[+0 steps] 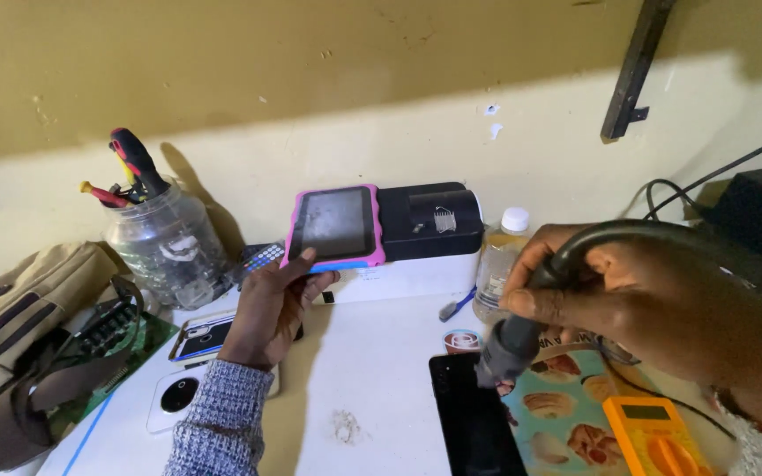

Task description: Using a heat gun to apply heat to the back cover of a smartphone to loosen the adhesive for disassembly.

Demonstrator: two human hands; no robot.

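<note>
— Head view: what did we have in hand at that point?

— Our left hand [271, 304], at centre left of the frame, gripped a small tablet in a pink case [335, 227] by its lower left corner, thumb on the front edge and fingers behind. It was held upright, above the white tabletop [372, 361], in front of a black box [432, 220].

— And the other one?

— Our right hand [593, 295], at centre right, was wrapped around a hot-air handle [522, 330] with a thick black hose, its grey nozzle pointing down at a black phone [474, 414] lying flat at the lower centre.

— How did we judge the tablet would handle?

— Light and stiff, we thought, with the rubbery case giving good grip; the glass face looked fragile, so the case rim was the place to hold, not the screen.

— The handle?

— Rigid, and likely hot at the tip, so we held it high on the grip. The hose probably tugged a little.

— Anything close by?

— A yellow multimeter [654, 432] at lower right, a clear bottle [497, 264] behind, and a jar of screwdrivers [165, 238] at upper left.
</note>
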